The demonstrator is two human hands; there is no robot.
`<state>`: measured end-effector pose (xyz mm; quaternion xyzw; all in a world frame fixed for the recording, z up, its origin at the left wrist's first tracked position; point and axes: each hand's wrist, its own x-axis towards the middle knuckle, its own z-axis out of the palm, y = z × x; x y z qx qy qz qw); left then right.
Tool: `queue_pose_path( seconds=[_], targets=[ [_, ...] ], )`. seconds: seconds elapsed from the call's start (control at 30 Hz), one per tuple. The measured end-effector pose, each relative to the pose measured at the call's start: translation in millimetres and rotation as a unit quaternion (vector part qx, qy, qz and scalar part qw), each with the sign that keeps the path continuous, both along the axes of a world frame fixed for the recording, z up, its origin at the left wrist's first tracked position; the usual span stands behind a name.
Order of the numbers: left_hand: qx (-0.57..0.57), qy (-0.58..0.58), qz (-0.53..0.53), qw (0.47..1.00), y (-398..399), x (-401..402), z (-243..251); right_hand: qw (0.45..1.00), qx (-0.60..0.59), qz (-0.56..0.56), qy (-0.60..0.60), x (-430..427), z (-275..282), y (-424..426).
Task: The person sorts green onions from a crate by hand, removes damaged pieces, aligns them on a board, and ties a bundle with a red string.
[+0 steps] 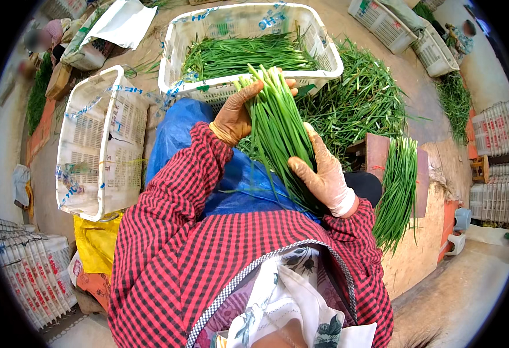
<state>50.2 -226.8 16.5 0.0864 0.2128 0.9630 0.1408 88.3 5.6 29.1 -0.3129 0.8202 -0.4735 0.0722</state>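
Note:
A bunch of garlic chives (278,135) lies at a slant over my lap, its pale stem ends up near the crate and its green leaves towards my body. My left hand (237,113), in a stained thin glove, holds the upper part, with fingertips showing behind the stems. Lower down, my right hand (328,178), also gloved, rests along the right edge with its thumb over the leaves. Just beyond the bunch stands a white plastic crate (254,82) with loose chives (250,54) inside. Another chive bunch (398,182) lies at my right on a brown board (377,152).
An upended white crate (126,135) stands at my left. A heap of chive trimmings (363,95) spreads right of the front crate. Blue plastic sheeting (176,135) covers my legs. More crates (385,26) stand at the far right, and people sit at both far sides.

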Motion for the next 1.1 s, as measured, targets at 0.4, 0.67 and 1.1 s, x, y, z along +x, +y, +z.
queue_pose_path(
  seconds=[0.4,0.67,1.1],
  targets=[
    [-0.081,0.007,0.023,0.996,13,4,17,0.995,-0.037,-0.054,-0.071,-20,0,-8],
    [-0.152,0.037,0.006,0.988,18,7,30,0.998,-0.026,0.052,-0.033,-53,16,6],
    [-0.396,0.321,0.097,0.855,28,3,10,0.916,0.184,0.249,0.256,-84,120,-47]
  ],
)
